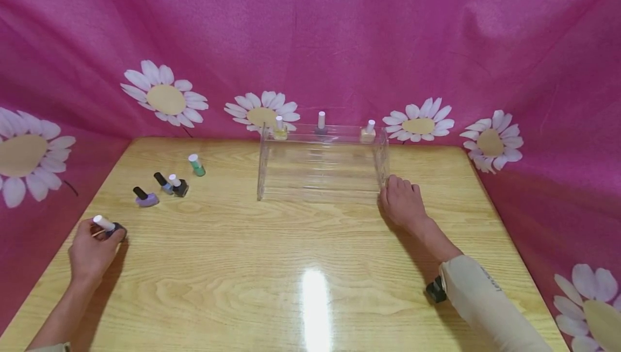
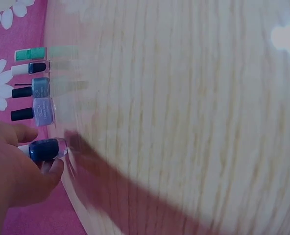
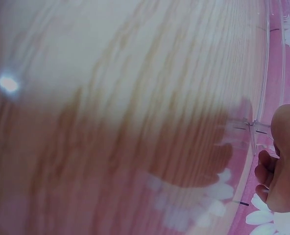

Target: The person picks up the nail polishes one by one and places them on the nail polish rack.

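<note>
In the head view my left hand is at the table's left side, thumb and fingers round a dark nail polish bottle with a white cap. The left wrist view shows this bottle between finger and thumb, its base towards the tabletop. My right hand grips the front right corner of a clear stepped display rack, fingers curled. In the right wrist view the thumb of that hand lies by the rack's corner. The contact itself is partly hidden.
Standing on the rack's top step are a yellowish bottle, a greyish bottle and a cream bottle. Beyond my left hand stand lilac, blue-grey, black and green bottles. Pink flowered cloth borders the wooden table.
</note>
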Action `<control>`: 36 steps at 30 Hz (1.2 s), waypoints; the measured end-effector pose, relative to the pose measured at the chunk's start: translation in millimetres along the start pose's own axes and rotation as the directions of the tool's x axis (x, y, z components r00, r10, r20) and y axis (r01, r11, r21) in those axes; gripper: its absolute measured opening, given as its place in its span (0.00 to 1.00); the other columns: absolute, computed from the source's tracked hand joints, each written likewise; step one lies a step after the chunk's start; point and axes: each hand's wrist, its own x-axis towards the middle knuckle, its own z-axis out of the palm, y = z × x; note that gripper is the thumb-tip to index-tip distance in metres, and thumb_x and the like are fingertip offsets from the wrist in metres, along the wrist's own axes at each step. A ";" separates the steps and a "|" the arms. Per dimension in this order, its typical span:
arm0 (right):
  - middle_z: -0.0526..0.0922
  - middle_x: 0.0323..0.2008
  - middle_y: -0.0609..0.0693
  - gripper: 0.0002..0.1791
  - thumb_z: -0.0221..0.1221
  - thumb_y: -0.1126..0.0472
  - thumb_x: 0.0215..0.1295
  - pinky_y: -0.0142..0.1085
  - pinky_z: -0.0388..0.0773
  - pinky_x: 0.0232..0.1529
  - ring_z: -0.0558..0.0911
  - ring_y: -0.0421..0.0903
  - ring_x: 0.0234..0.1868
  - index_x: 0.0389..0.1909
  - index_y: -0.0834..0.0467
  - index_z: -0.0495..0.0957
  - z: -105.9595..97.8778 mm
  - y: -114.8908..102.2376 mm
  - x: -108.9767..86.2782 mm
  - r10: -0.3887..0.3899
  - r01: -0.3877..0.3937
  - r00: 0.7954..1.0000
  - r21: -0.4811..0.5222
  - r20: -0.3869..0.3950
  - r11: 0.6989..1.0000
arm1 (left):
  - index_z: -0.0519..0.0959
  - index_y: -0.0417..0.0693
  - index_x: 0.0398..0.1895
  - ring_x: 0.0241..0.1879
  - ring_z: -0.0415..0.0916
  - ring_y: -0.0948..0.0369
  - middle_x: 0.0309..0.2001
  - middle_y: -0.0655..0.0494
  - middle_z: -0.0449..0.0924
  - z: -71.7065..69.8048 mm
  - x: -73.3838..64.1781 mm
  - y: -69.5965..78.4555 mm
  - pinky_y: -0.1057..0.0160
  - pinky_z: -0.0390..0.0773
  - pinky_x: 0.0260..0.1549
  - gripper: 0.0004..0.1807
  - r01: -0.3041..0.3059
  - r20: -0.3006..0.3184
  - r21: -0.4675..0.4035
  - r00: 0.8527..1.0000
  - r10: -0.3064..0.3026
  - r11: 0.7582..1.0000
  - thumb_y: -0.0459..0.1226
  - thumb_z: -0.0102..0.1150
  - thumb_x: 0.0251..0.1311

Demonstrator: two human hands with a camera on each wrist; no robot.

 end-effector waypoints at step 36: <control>0.68 0.25 0.58 0.14 0.44 0.58 0.76 0.54 0.67 0.34 0.75 0.64 0.35 0.31 0.63 0.62 -2.1 -2.4 -0.2 -0.003 0.002 1.000 -0.005 -0.020 1.000 | 0.69 0.40 0.58 0.41 0.75 0.76 0.39 0.76 0.78 37.9 6.3 93.1 0.81 0.73 0.41 0.25 -0.242 0.174 -0.507 0.911 0.373 0.827 0.17 0.56 0.59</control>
